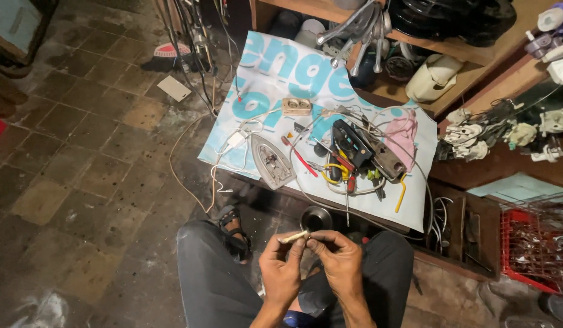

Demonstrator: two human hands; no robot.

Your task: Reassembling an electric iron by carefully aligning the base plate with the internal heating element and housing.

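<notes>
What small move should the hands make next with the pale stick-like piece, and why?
Probably keep the left hand steady and let the right hand work on the pale piece: both hands pinch it above the lap, away from the tools on the table.

A repair workshop: dismantled iron, screwdrivers and wires cover the bench

Two hands, the left hand and the right hand, are in view, together pinching one small pale stick-like piece. One iron soleplate lies on one printed banner sheet. One beige socket block, one red-handled screwdriver, one small metal cup, one red wire basket and one sandal show.
</notes>
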